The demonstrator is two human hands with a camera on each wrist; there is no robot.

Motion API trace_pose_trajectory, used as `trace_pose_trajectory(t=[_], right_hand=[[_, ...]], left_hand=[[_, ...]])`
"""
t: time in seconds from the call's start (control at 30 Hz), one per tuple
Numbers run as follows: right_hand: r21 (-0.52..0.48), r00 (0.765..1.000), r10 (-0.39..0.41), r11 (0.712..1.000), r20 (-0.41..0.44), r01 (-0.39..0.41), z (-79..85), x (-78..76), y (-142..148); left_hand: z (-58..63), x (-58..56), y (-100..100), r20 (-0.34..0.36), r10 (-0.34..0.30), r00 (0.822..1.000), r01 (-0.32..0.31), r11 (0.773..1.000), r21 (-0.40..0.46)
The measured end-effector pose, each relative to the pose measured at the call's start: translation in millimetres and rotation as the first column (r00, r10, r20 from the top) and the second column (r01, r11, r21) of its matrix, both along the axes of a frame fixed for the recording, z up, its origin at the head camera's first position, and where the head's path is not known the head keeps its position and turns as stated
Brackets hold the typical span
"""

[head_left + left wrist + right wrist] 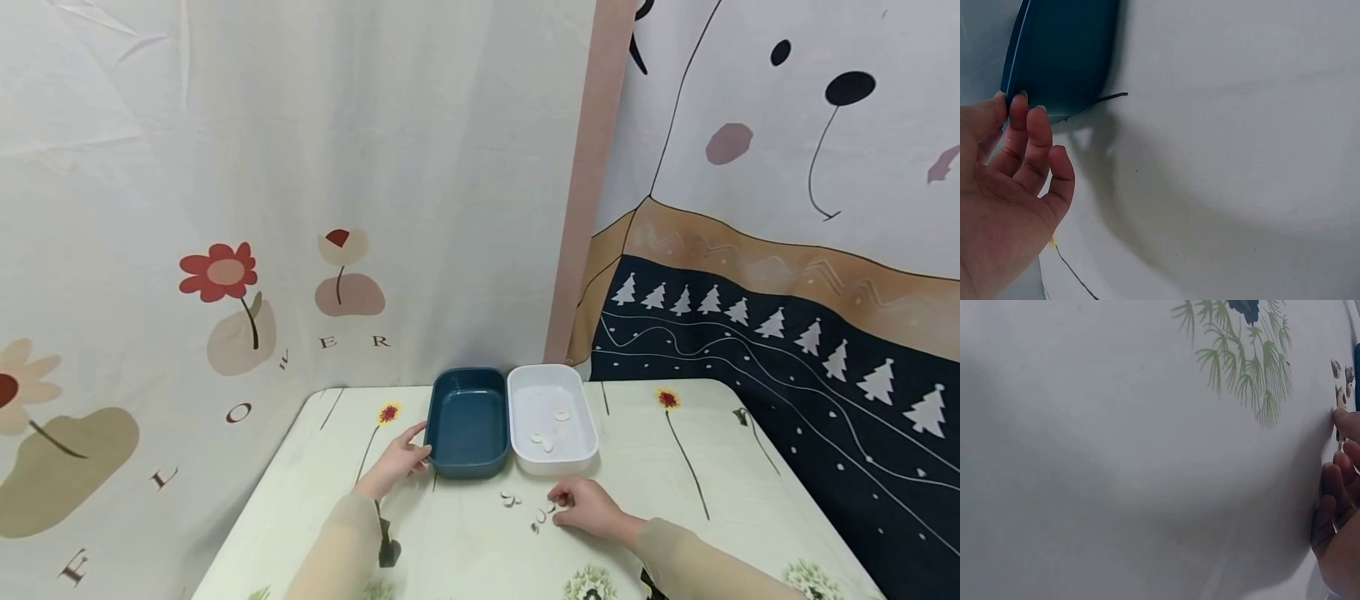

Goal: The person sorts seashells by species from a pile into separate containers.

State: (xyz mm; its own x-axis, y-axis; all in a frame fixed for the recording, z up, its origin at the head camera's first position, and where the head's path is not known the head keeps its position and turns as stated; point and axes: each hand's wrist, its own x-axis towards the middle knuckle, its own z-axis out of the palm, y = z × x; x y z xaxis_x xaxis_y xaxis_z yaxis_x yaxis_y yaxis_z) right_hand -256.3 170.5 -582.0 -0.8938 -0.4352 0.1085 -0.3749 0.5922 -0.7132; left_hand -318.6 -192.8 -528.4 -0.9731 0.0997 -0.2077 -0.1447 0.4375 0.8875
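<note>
Clock read from the right hand, 12 directly away from the person.

Nearest: a printed green-white flower (pixel 590 582) on the tablecloth (pixel 637 467), at 6. Next, loose shells (pixel 541 516) trail from between 8 and 9 up to the fingertips. One oval; its exact heading too small to read.

Right hand (pixel 590 507): fingers bent, tips toward 9, thumb and forefinger parted by a narrow gap. A shell sits at the tips; cannot tell whether it is pinched or only bracketed. The right wrist view crops the hand at its edge, shells just beside the uppermost fingertip.

Shell cluster (pixel 510 500): at 9, a few pieces close together, well short of the left hand.

Left hand (pixel 400 461): just past 9, farther out. Thumb and forefinger nearly closed, pinching the rim of the blue tray; remaining fingers loosely bent, clear in the left wrist view.

Blue tray (pixel 468 421): at 10, long axis 12 to 6, open side up. White tray (pixel 540 392): at 11, just beside the blue one, long axis tipped slightly toward 11–5. Inner shells (pixel 561 415) lie flat, spread on its floor.

Farthest: flower-print wall cloth (pixel 465 208), toward 11; bear-print cloth (pixel 780 183), toward 1.
</note>
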Motion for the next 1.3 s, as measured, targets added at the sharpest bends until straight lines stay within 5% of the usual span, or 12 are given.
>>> trace_pose_trajectory(t=[1.3], right_hand=[[0.086,0.999,-0.035,0.996,-0.027,0.037,-3.0,-2.9,-4.4]], left_hand=[[-4.4,-0.7,-1.2,-0.006,-0.007,1.0,0.007,0.999,0.05]])
